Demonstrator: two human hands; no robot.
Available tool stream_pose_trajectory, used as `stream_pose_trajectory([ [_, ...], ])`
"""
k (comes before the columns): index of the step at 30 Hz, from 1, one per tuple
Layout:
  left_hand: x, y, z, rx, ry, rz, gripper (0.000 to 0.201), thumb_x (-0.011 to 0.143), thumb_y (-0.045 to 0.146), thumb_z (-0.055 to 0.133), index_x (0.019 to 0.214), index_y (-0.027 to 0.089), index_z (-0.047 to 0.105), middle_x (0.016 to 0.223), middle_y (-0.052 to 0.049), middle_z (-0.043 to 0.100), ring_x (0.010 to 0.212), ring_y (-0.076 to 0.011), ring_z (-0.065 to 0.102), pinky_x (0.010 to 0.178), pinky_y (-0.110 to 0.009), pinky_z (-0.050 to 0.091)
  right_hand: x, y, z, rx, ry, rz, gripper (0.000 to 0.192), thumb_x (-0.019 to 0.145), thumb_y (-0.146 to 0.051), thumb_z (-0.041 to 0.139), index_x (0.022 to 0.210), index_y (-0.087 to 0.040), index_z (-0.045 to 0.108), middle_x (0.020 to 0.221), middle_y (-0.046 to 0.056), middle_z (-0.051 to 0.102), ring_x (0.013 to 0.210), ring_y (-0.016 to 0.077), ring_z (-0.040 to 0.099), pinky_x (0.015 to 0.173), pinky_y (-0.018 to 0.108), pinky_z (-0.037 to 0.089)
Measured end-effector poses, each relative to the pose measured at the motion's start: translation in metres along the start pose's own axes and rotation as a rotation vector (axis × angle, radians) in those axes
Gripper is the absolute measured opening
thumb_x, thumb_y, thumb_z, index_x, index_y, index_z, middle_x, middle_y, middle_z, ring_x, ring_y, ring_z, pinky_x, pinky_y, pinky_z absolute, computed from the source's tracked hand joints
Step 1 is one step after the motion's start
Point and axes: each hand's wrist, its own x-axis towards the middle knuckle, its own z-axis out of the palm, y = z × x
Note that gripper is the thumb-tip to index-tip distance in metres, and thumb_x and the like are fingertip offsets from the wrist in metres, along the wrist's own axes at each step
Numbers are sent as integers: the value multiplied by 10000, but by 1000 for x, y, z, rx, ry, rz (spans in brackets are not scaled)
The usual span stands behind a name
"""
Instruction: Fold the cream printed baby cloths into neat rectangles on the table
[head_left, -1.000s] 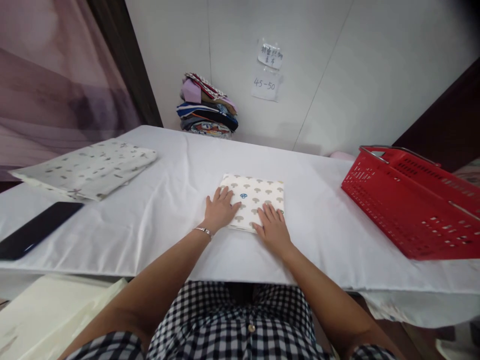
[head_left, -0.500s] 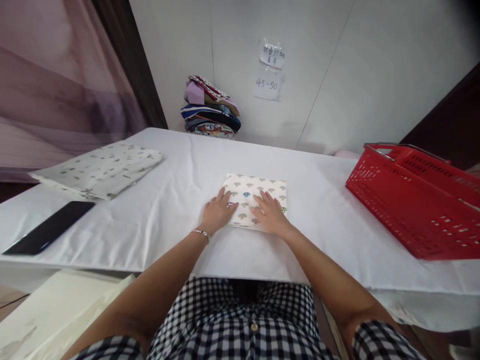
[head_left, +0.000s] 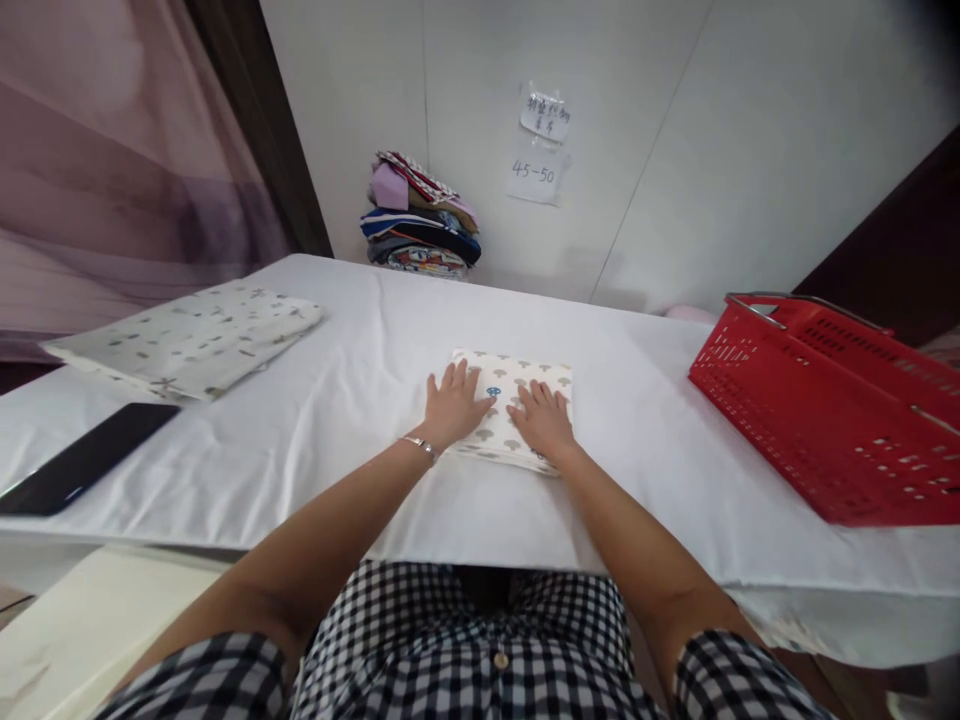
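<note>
My left hand (head_left: 454,405) and right hand (head_left: 544,420) lie palm down, each grip spread flat with fingers fanned, on the folded mushroom-print cloth (head_left: 505,385) in front of me, mid-desk (head_left: 637,480). Its printed caps point away from me; its near edge runs crosswise, slanting slightly toward me at the right. Looking almost square, it shows no clear long axis.

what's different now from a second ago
The left hand and right hand have shifted farther from the body across the mushroom-print cloth, the left also slightly rightward. Both still rest on it; nothing was let go. The red basket and black object stayed put.
</note>
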Motion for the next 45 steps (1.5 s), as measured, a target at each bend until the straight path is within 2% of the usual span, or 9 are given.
stream_pose_trajectory([
  [5, 24, 5, 15, -23, 13, 40, 626, 911, 555, 297, 1401, 177, 391, 1527, -95, 271, 1420, -283, 171, 1126, -529, 163, -3, 2, 1, 16, 95, -34, 507, 959, -453, 302, 1371, -182, 418, 1490, 111, 327, 1382, 265, 223, 1098, 460, 135],
  [11, 21, -5, 28, -65, 55, 17, 622, 913, 556, 285, 1389, 172, 402, 1506, -98, 320, 1409, -296, 193, 1106, -516, 217, -10, 3, -2, 56, 232, -108, 334, 955, -339, 343, 1158, -208, 573, 1310, 78, 530, 1282, 211, 360, 1072, 416, 204],
  [17, 21, -4, 26, -99, 49, 11, 587, 910, 545, 315, 1365, 190, 423, 1498, -95, 336, 1407, -285, 201, 1100, -500, 238, -15, 4, 3, 26, 229, -76, 370, 960, -348, 330, 1243, -216, 529, 1383, 79, 478, 1322, 232, 325, 1085, 494, 157],
  [26, 21, -2, 21, -112, -6, -5, 593, 910, 545, 301, 1378, 195, 404, 1521, -75, 292, 1415, -275, 182, 1110, -507, 222, -34, 8, 7, -35, 186, -47, 465, 962, -394, 307, 1354, -198, 461, 1474, 88, 372, 1372, 258, 274, 1111, 468, 138],
  [30, 33, -1, 15, -88, -85, -25, 611, 894, 565, 308, 1365, 193, 423, 1517, -75, 299, 1419, -287, 164, 1117, -563, 172, -33, 6, 7, -26, 190, -45, 459, 959, -384, 313, 1353, -201, 465, 1475, 90, 370, 1374, 251, 273, 1113, 470, 138],
  [33, 44, -4, 15, -65, -88, -35, 632, 895, 576, 281, 1383, 194, 404, 1537, -69, 250, 1427, -286, 135, 1132, -558, 131, -33, 5, 4, -17, 183, -42, 457, 960, -380, 312, 1350, -201, 467, 1475, 89, 371, 1375, 249, 273, 1114, 470, 139],
  [37, 48, -10, 21, -99, -86, -69, 668, 900, 584, 239, 1440, 197, 312, 1561, -46, 178, 1421, -289, 156, 1121, -515, 213, -34, 4, 3, -4, 165, -40, 462, 961, -380, 307, 1355, -194, 463, 1480, 87, 362, 1379, 255, 266, 1119, 468, 130],
  [41, 45, -10, 26, -107, -67, -77, 672, 901, 585, 240, 1445, 196, 301, 1563, -47, 173, 1417, -293, 163, 1103, -474, 263, -37, 5, 2, -2, 147, -40, 467, 962, -384, 298, 1360, -197, 454, 1489, 87, 345, 1384, 254, 253, 1120, 468, 119],
  [45, 44, -8, 28, -104, -56, -78, 665, 903, 573, 248, 1448, 197, 298, 1560, -59, 180, 1412, -313, 170, 1086, -477, 284, -29, 3, -6, 9, 49, -28, 493, 952, -420, 317, 1373, -191, 434, 1496, 110, 324, 1391, 269, 235, 1114, 481, 123],
])
